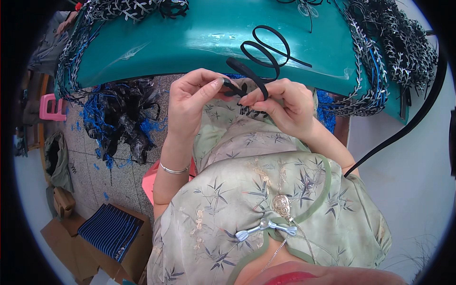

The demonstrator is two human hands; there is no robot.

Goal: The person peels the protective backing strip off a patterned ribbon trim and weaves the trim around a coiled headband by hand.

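A long, flat black strip (244,71) curls in loose loops above the near edge of the teal tabletop (199,52). My left hand (192,97) pinches one end of it between thumb and forefinger. Close beside it, my right hand (289,104) is closed on the same strip, with thumb and fingers pressed together. A short stretch runs between the two hands over my lap. The rest of the strip rises past my right hand, its free tail pointing right over the table. Small dark pieces show under the fingers, too unclear to name.
Silver-and-black leaf trims hang over the table's left (71,66) and right (373,71) sides. Black plastic and blue shreds (123,114) lie on the floor at left. A pink stool (50,108) and a cardboard box (57,242) with a blue-striped stack (111,230) stand farther left.
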